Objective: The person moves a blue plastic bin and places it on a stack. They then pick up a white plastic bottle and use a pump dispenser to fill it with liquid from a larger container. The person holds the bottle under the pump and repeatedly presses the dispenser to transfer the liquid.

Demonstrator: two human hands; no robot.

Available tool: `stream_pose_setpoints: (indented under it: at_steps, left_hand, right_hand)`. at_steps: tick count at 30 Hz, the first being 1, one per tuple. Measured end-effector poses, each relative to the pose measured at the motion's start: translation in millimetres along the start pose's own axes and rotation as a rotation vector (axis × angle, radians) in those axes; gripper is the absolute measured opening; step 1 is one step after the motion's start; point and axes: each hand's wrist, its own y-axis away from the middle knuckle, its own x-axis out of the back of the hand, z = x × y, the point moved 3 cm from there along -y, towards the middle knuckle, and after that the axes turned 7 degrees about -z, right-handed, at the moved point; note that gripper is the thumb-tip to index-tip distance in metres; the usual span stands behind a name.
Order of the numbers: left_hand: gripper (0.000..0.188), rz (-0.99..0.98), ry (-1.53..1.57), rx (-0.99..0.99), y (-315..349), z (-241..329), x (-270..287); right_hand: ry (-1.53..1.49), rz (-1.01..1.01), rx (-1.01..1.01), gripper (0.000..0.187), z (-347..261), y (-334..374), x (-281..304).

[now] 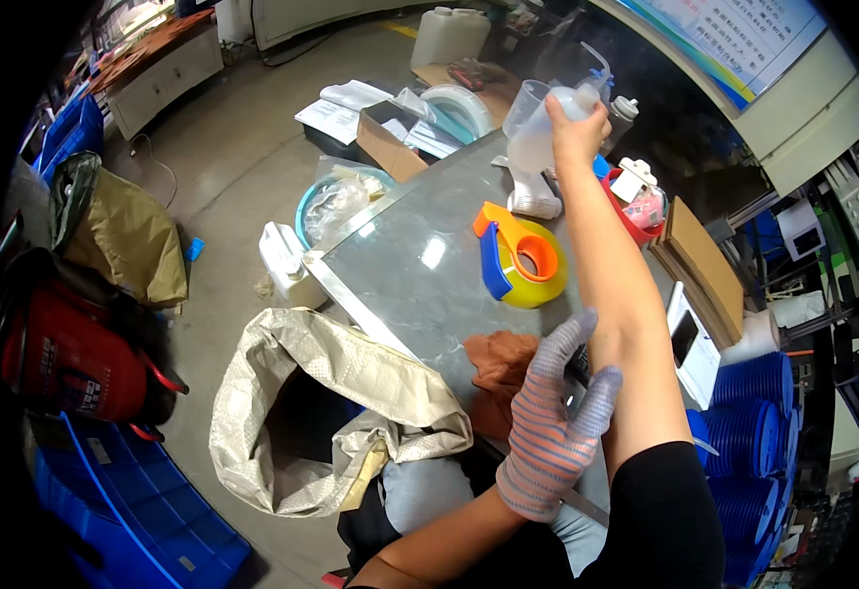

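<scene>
My right hand (pixel 578 132) reaches to the far end of the grey table (pixel 405 236), its fingers wrapped around a translucent plastic bottle (pixel 531 152). A clear plastic cup (pixel 524 106) stands just left of that bottle, and a bottle with a bent spout (pixel 601 71) shows behind my hand. My left hand (pixel 555 427) wears a grey and orange striped knit glove. Held over the table's near edge, it is open, thumb apart from the fingers. Beside it lies a crumpled brown cloth (pixel 501 373). Farther up sits an orange and blue tape dispenser (pixel 518 250) with yellow tape.
An open woven sack (pixel 282 353) stands at the near left, by a white jug (pixel 290 265) and a light-blue basin (pixel 304 211). Right of my arm are a red container (pixel 642 234), cardboard (pixel 701 265) and stacked blue reels (pixel 746 432). Blue crates (pixel 145 491) lie lower left.
</scene>
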Motion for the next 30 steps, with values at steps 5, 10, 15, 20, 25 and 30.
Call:
stream_pose_setpoints:
  at_steps: [5, 10, 15, 20, 25, 30]
  left_hand:
    - [0.048, -0.008, 0.007, 0.031, -3.6, 12.2, 13.8]
    - [0.045, 0.022, 0.016, 0.035, -0.8, 16.0, 22.7]
    - [0.04, -0.003, 0.041, 0.045, 0.6, 14.5, 13.9]
    - [0.033, 0.01, 0.047, 0.154, -0.1, 19.9, 14.6]
    - [0.03, 0.138, 0.01, 0.115, -4.2, 25.6, 18.6]
    - [0.043, 0.245, 0.278, 0.006, -12.1, -1.3, 10.8]
  right_hand:
    - [0.23, -0.054, 0.021, 0.098, 73.1, 13.6, -19.2]
    - [0.255, -0.249, -0.095, 0.103, 70.8, 2.4, -27.1]
    - [0.222, -0.353, -0.224, 0.12, 69.2, -0.6, -18.8]
    - [0.189, -0.197, -0.291, 0.131, 52.9, 23.6, 3.3]
    - [-0.116, -0.057, -0.176, 0.106, -4.7, 28.8, 55.5]
    - [-0.121, -0.216, 0.138, 0.068, -81.9, 22.8, 144.9]
